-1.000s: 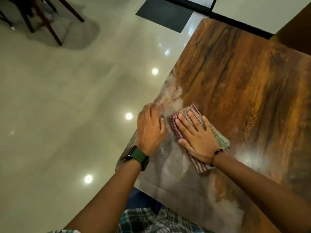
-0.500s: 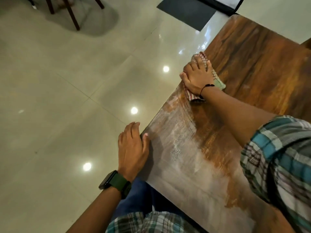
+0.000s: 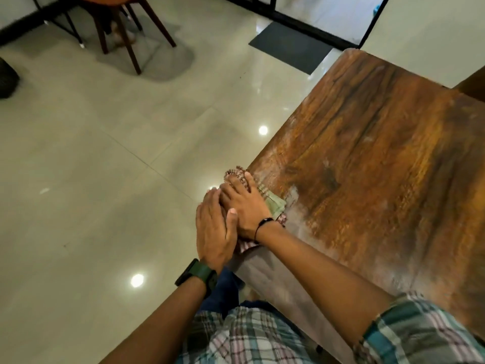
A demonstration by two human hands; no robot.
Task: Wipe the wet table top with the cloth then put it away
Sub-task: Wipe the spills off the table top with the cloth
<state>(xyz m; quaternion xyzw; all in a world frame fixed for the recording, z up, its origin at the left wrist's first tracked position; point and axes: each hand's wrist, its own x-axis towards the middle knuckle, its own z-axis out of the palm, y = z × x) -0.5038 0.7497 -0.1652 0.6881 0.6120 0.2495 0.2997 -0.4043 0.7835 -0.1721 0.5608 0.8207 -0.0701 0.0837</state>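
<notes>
The wooden table top (image 3: 380, 153) fills the right side, with a pale wet film along its left edge and near corner. A striped red-and-white cloth with a green patch (image 3: 275, 205) lies at the table's left edge, its tip hanging slightly over the edge. My right hand (image 3: 242, 203) lies flat on the cloth and presses it down. My left hand (image 3: 214, 232), with a green watch on the wrist, is held flat just off the table's edge, its thumb touching my right hand. It holds nothing.
Glossy pale floor tiles lie to the left of the table. A wooden chair (image 3: 126, 27) stands at the far left, with a dark floor mat (image 3: 291, 48) by a doorway beyond the table. A dark object (image 3: 6, 77) sits at the left border.
My right hand has slid the cloth from far up the table's left edge back towards me. It now meets my left hand, which stays at the table's edge.
</notes>
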